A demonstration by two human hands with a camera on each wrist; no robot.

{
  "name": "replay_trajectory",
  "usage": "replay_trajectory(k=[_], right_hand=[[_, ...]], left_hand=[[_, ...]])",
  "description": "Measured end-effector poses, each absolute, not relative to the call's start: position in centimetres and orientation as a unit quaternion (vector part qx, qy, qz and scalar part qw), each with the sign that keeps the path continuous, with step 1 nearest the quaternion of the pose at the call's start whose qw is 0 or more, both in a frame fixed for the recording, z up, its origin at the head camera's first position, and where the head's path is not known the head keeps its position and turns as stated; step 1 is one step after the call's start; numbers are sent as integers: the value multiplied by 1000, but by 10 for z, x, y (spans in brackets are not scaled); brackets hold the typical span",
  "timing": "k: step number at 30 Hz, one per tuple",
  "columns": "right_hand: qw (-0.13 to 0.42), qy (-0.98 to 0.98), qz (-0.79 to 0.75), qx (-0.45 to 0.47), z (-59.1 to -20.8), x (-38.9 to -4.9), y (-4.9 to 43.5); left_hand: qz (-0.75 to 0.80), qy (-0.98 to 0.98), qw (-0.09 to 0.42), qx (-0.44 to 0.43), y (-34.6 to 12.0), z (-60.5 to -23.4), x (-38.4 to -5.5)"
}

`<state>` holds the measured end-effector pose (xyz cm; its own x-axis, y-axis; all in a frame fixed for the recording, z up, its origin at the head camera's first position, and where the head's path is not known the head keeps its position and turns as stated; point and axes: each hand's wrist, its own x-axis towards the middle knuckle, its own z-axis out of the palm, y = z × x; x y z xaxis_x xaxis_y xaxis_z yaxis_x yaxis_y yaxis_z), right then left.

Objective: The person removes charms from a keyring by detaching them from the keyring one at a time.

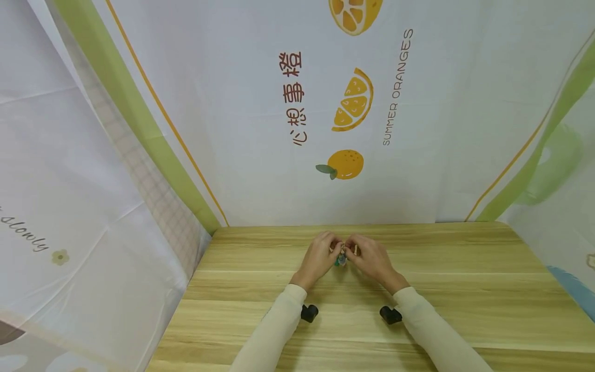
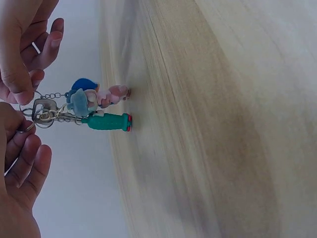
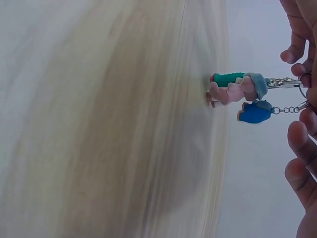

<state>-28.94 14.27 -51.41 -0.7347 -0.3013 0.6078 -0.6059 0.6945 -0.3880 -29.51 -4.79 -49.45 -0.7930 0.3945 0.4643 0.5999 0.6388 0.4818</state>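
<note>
A bunch of keychains (image 1: 342, 258) hangs between the two hands over the wooden table. In the left wrist view its metal rings (image 2: 44, 111) carry a green bottle-shaped charm (image 2: 109, 122), a pink figure with a pale blue cap (image 2: 85, 101) and a blue charm (image 2: 85, 85) on a short chain. My left hand (image 1: 319, 257) pinches a split ring between thumb and fingers. With thumb and fingertips, my right hand (image 1: 370, 258) pinches the ring beside the blue charm's chain (image 3: 290, 109). The charms' lower ends hang close over the tabletop.
The wood-grain table (image 1: 344, 341) stretches out under both forearms. A white cloth printed with oranges (image 1: 255, 129) hangs behind its far edge, with more cloth at both sides. Black wrist mounts (image 1: 390, 314) show beneath the cream sleeves (image 1: 279, 330).
</note>
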Motion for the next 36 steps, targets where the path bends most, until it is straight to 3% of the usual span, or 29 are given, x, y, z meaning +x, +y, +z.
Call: replay_trajectory(k=[36], right_hand=[[209,-894,334,214,-512,-288,146]], left_hand=[[-331,-882,159,-296,-42,-493,-292]])
